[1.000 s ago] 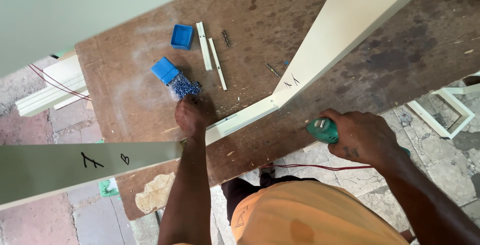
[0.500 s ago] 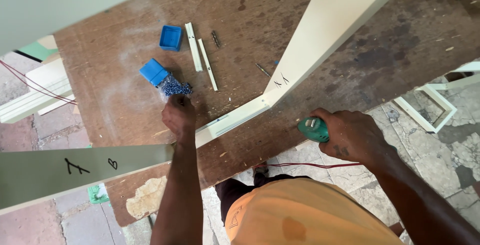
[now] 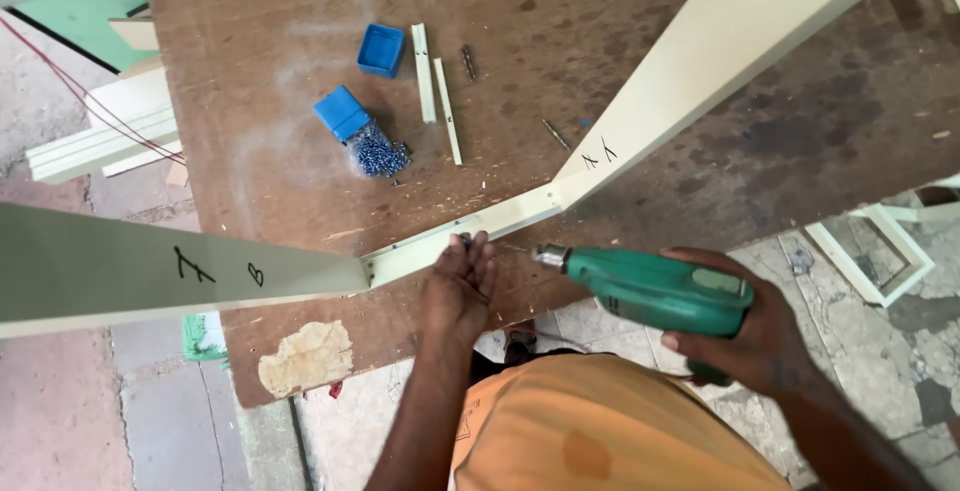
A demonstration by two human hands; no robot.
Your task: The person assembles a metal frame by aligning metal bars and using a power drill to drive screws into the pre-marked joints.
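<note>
The right hand (image 3: 745,336) gripped a green drill (image 3: 650,291), its tip near the left hand (image 3: 460,286), whose fingers pinched a small screw against the cream frame rail (image 3: 460,231) on the brown worktop (image 3: 600,81); blue screw boxes (image 3: 345,111) lay well apart

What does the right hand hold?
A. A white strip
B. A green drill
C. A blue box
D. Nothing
B: the right hand grips a green drill, its tip aimed toward the left hand at the cream frame.
</note>
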